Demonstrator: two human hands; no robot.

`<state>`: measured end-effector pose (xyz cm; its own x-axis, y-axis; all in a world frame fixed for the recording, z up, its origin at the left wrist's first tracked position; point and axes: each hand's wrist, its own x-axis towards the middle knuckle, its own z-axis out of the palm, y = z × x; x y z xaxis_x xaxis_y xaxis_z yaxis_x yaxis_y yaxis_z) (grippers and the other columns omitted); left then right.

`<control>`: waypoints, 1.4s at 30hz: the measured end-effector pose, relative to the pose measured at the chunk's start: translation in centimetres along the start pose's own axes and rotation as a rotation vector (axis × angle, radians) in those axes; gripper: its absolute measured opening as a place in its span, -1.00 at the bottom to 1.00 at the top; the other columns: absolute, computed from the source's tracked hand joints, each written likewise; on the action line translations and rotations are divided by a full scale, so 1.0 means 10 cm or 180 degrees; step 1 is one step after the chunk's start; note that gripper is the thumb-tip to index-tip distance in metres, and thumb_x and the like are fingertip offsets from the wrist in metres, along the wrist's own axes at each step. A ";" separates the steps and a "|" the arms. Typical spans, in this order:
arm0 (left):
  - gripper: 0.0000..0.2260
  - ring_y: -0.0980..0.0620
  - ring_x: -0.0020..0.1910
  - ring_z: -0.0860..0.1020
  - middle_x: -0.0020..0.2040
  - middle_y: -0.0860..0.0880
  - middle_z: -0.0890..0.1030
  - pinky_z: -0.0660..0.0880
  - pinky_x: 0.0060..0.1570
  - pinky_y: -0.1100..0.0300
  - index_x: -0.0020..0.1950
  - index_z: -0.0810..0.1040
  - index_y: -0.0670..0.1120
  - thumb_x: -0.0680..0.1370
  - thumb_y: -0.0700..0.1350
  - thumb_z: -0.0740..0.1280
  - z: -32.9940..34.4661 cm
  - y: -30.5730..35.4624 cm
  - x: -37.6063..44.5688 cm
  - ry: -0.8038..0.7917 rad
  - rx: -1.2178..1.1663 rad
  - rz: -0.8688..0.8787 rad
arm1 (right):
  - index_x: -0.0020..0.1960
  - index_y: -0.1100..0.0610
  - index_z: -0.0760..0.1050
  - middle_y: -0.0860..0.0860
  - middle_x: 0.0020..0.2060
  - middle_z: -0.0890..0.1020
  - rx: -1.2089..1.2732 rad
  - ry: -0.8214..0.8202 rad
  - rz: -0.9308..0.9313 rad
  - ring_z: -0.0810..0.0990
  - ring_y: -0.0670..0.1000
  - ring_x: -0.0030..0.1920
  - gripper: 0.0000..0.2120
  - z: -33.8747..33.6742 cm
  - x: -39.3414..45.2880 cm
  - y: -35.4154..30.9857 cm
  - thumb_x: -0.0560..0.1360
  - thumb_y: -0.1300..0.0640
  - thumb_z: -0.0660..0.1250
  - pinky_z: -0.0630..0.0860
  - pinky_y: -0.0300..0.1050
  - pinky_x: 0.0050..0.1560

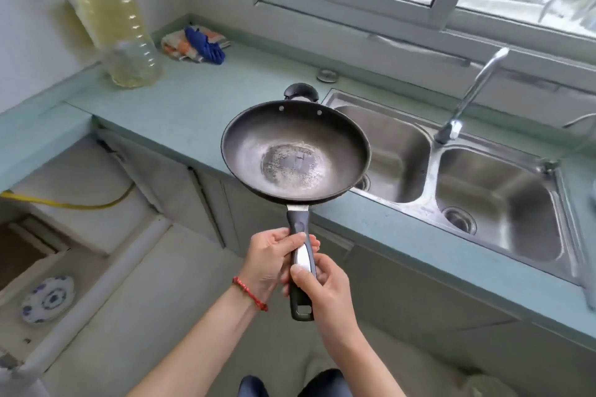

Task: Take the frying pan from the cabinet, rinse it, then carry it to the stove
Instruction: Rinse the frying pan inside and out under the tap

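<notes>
A black frying pan (295, 151) with a worn grey centre hangs level in the air over the front edge of the green counter (193, 109), just left of the steel double sink (490, 190). Its long black and silver handle points toward me. My left hand (272, 263), with a red bracelet on the wrist, grips the handle from the left. My right hand (325, 293) holds the handle lower down from the right. The faucet (467, 97) stands behind the divider between the two basins; no water runs from it.
A large plastic bottle of yellow oil (119, 32) stands at the counter's left back. A striped cloth with a blue glove (196, 45) lies in the corner. A blue-and-white dish (48, 298) sits on a low shelf at left. Closed cabinet doors (403, 287) run under the counter.
</notes>
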<state>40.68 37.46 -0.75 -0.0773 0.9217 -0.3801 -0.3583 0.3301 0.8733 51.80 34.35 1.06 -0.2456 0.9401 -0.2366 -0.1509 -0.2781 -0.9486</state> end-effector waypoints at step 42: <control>-0.84 -0.09 -0.34 0.65 -0.35 -0.16 0.69 0.61 -0.31 0.14 -0.28 0.66 -0.24 0.44 -0.23 0.33 0.96 0.06 2.10 -0.0639 0.0527 -0.0831 | -0.12 0.21 0.53 -0.01 -0.43 0.67 0.0059 0.0818 0.0854 0.64 -0.05 -0.37 -0.91 -1.05 1.73 -0.42 0.46 0.17 0.34 0.53 -0.25 -0.34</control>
<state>47.78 58.93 -5.30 0.1870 0.8182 -0.5437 -0.1852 0.5729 0.7984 58.20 53.82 -1.22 -0.0307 0.8514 -0.5237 -0.1316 -0.5228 -0.8422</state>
